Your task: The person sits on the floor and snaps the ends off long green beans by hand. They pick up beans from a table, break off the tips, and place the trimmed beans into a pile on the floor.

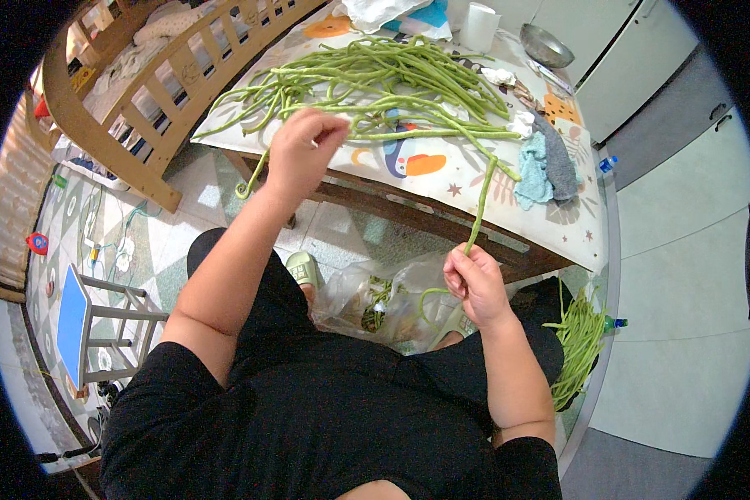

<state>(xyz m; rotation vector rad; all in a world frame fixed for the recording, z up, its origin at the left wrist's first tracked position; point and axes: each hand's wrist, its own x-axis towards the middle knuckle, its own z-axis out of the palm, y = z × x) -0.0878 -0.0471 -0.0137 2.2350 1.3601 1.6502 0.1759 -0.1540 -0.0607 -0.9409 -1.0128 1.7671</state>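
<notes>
A loose heap of long green beans (375,71) spreads over the far half of the table. My right hand (479,283) is closed around one long bean (480,212), in front of the table edge. That bean runs up from my fingers to the tabletop, and a thin curved end shows below the hand. My left hand (308,154) hovers at the near left side of the heap, fingers pinched together. What it holds, if anything, I cannot make out. Down on the floor between my feet, a clear plastic bag (342,300) contains short green bean pieces (378,304).
A teal cloth (533,171) and a grey cloth (561,158) lie on the table's right end. Behind are a white cup (478,29) and a metal bowl (547,46). More beans (579,346) sit by my right leg. Left are a blue-topped stool (72,329) and wooden rails (83,100).
</notes>
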